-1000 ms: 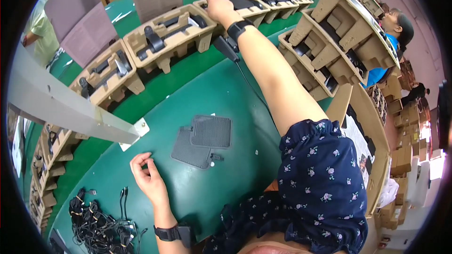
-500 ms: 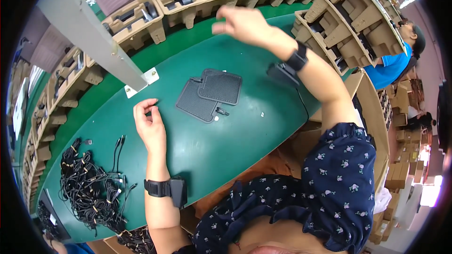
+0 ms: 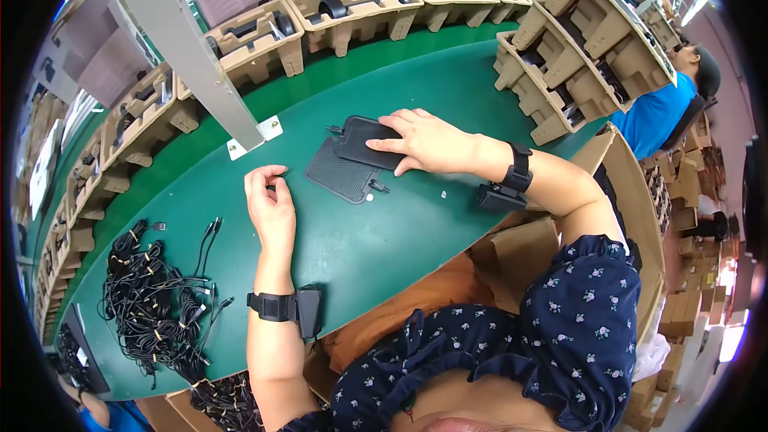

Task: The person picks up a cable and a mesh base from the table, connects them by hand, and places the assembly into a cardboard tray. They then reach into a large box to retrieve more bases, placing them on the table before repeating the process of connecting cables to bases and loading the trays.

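Observation:
Two flat black textured pads overlap on the green table; the lower pad [image 3: 340, 172] sticks out at the near left, with a short connector on its near edge. Over the upper pad [image 3: 358, 138], which has a connector at its left corner, lies my right hand [image 3: 428, 142]. Its fingers are spread across the top and its thumb is by the right edge, hiding much of that side. My left hand [image 3: 270, 200] rests left of the pads, apart from them, fingers loosely curled with nothing visible in them. Both wrists wear black strapped devices.
Bundled black cables [image 3: 156, 304] lie in a heap at the left. A metal post [image 3: 200, 72] is fixed to the table behind my left hand. Cardboard pulp trays [image 3: 352, 12] holding black parts line the far side, and stacked trays [image 3: 560, 72] stand at right, near a person in blue.
My right hand has come down and nearer from above the far side of the table onto the upper pad. The left hand stays beside the pads. The view has shifted slightly.

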{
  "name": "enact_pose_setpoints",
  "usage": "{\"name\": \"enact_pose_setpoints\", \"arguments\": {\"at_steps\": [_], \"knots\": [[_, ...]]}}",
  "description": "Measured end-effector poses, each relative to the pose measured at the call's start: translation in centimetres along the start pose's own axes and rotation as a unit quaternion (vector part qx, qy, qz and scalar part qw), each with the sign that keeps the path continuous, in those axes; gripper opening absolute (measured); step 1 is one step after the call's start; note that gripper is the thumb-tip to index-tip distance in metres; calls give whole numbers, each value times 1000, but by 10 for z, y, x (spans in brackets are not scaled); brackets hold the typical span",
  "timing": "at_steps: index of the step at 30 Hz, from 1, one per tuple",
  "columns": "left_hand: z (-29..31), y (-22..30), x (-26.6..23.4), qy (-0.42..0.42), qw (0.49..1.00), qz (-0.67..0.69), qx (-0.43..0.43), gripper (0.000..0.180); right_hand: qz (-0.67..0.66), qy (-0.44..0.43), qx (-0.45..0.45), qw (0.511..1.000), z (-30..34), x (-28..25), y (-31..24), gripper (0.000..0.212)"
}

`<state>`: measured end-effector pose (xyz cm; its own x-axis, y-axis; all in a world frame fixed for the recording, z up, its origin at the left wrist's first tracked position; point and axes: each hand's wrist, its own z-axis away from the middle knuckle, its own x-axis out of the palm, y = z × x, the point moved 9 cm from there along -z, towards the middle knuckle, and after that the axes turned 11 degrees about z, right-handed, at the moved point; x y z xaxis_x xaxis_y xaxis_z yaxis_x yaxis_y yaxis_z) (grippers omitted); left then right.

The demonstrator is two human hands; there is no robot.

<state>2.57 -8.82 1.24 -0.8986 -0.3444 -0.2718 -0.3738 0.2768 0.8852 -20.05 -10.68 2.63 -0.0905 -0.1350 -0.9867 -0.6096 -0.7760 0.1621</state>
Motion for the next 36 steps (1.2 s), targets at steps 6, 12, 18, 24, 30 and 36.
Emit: {"name": "enact_pose_setpoints", "arguments": {"at_steps": [6,12,18,24,30,36], "knots": [[0,4,-1,-12,1000,2,-24,13,-65,271,22,960,-6,-61,35,19],[-3,3,-3,-19,1000,10,-13,13,-250,548,260,754,5,-119,181,15],[-10,-6,-5,-19,999,16,-27,13,25,523,308,795,-24,-164,246,15],[-15,-13,-7,-18,997,48,-62,11,93,450,181,869,-93,-157,242,12],[-16,-21,-11,10,990,130,-52,15,268,454,165,834,-124,-109,241,25],[-17,-23,-9,34,997,72,13,14,-11,239,205,949,-131,-60,266,37]]}}
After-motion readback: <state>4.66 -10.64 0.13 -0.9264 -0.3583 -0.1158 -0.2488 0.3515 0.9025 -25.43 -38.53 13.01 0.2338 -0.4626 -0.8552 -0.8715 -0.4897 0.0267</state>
